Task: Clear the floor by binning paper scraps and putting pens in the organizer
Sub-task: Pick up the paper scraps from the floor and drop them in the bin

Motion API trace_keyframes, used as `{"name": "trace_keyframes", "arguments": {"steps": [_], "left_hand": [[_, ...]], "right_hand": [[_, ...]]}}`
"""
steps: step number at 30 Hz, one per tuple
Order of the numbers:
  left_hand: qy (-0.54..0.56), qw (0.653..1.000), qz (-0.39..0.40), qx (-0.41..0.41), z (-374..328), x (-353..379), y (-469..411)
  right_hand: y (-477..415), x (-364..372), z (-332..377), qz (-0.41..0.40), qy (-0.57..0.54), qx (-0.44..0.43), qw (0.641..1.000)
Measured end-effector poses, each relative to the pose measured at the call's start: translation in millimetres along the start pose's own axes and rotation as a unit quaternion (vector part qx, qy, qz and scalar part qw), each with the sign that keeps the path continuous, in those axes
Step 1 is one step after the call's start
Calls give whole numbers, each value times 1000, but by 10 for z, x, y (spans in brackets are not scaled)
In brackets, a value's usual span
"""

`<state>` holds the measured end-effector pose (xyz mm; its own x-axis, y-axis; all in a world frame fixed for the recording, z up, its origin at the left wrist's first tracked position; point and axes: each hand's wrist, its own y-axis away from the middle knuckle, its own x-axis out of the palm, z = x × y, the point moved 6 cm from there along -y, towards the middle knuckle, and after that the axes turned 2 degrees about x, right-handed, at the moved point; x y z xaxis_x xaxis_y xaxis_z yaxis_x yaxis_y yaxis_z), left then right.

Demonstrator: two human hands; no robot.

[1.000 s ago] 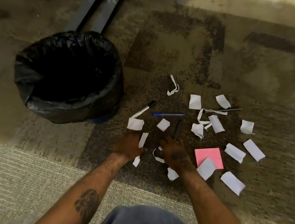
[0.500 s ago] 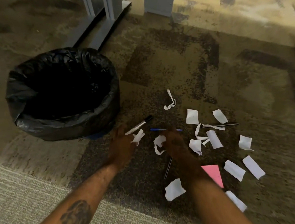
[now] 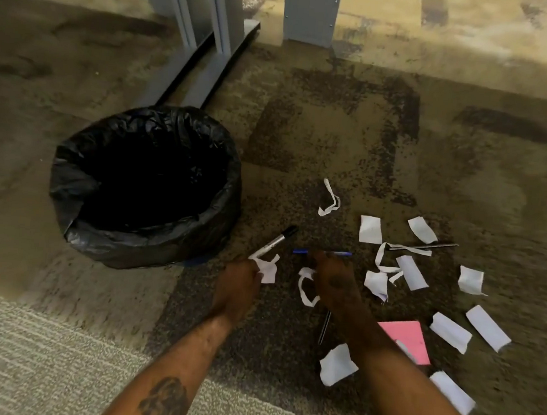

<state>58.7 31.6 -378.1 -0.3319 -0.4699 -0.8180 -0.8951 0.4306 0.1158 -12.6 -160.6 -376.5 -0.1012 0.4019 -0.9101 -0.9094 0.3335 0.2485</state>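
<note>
My left hand [image 3: 236, 284] is closed on a white paper scrap [image 3: 269, 269], just right of the black-lined bin [image 3: 143, 180]. My right hand [image 3: 333, 279] grips a curled white paper strip [image 3: 305, 286] that hangs from its fingers. A silver marker with a black cap [image 3: 277, 240] lies beside the bin. A blue pen [image 3: 322, 252] lies just beyond my right hand. Under my right forearm a black pen [image 3: 324, 326] shows partly. Another dark pen [image 3: 426, 246] lies among several white scraps [image 3: 411, 272] at the right. No organizer is in view.
A pink sticky note [image 3: 409, 339] lies by my right forearm, with more white scraps [image 3: 450, 331] around it. Grey metal desk legs [image 3: 210, 38] stand behind the bin. A curled strip [image 3: 330, 200] lies on the patterned carpet beyond the pens.
Both hands have lifted off the carpet with scraps in them and moved forward toward the bin. The view has tilted up, so the bin sits lower in the frame.
</note>
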Motion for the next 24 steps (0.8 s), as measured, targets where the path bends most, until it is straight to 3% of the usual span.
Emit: {"name": "trace_keyframes", "arguments": {"steps": [5, 8, 11, 16, 19, 22, 24], "left_hand": [[25, 997, 15, 77, -415, -438, -17], [101, 986, -17, 128, -836, -880, -72], [252, 958, -88, 103, -1120, -1465, -165], [403, 891, -204, 54, -1055, -2491, -268], [357, 898, -258, 12, -677, -2950, -301], [194, 940, -280, -32, -295, -3179, -384], [92, 963, -251, -46, -107, -3155, -449]], "right_hand": [[-253, -750, 147, -40, -145, 85, 985], [-407, -1592, 482, -137, -188, 24, 972], [-474, -2386, 905, -207, -268, -23, 941], [-633, -3026, 1603, -235, -382, -61, 892], [-652, -3016, 2014, -194, -444, -76, 871], [-690, -2777, 2402, -120, -469, -88, 871], [-683, -2570, 2589, -89, -459, -89, 880]]}}
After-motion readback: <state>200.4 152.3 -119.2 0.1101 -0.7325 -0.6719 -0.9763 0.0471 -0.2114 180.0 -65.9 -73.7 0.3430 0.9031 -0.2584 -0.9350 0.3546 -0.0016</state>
